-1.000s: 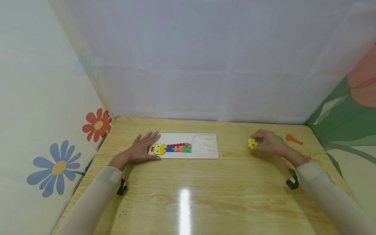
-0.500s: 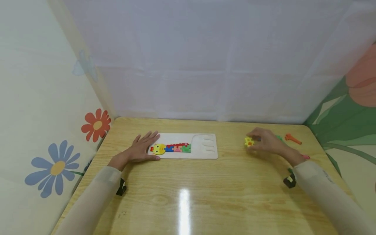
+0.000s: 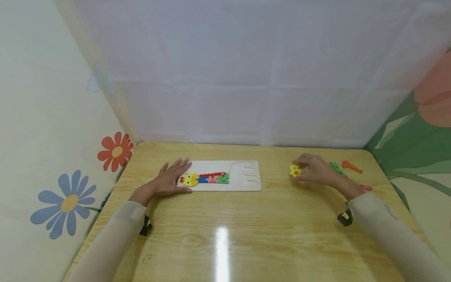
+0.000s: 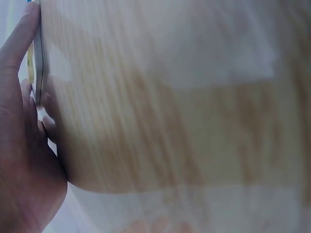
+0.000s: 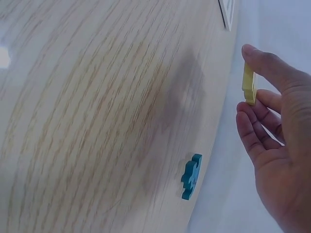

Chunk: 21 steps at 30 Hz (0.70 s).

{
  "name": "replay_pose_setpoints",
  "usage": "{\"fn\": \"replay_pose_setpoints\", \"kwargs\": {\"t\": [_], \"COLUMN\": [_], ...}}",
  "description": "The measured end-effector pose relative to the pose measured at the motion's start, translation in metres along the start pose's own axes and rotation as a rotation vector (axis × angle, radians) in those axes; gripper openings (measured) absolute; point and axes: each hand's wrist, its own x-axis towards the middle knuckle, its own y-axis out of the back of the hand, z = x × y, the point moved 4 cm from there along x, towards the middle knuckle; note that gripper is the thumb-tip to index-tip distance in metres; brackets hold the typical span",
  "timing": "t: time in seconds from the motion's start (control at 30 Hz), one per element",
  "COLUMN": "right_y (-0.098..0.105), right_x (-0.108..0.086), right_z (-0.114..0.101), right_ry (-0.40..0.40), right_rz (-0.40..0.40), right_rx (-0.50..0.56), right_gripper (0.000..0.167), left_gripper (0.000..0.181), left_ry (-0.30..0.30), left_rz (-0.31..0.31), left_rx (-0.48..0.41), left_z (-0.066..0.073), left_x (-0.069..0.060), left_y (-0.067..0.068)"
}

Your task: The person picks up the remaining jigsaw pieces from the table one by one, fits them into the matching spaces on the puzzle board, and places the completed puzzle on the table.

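A white puzzle board [image 3: 243, 184] lies on the table, with a yellow giraffe head [image 3: 190, 179] and blue, red, pink and green neck pieces [image 3: 213, 178] set in its left part. Outlined recesses show in its right part. My left hand [image 3: 168, 181] rests on the board's left end, fingers spread straight and thumb along the lower edge. Off to the board's right, my right hand [image 3: 315, 169] pinches a yellow puzzle piece [image 3: 295, 170] between thumb and fingers. In the right wrist view this yellow piece [image 5: 249, 83] is seen edge-on, held above the table.
Loose puzzle pieces lie at the table's right: an orange one [image 3: 351, 166], a green one [image 3: 337, 168] and a pink one [image 3: 365, 187]. The right wrist view shows a teal-green piece [image 5: 192, 177] on the wood. A white curtain [image 3: 211, 98] hangs behind the table.
My right hand has moved a little to the left with the yellow puzzle piece, and more of the green piece behind it shows. My left hand has stayed on the board.
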Motion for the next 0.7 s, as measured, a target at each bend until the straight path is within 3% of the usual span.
{"fn": "replay_pose_setpoints", "kwargs": {"t": [0.7], "right_y": [-0.005], "right_x": [0.006], "right_z": [-0.017], "right_ry": [0.094], "right_rz": [0.007], "right_rx": [-0.039], "right_gripper": [0.053], "left_gripper": [0.111], "left_ry": [-0.014], "left_rz": [0.007], "left_rx": [0.009], "left_z": [0.002], "left_x": [0.000], "left_y": [0.002]}}
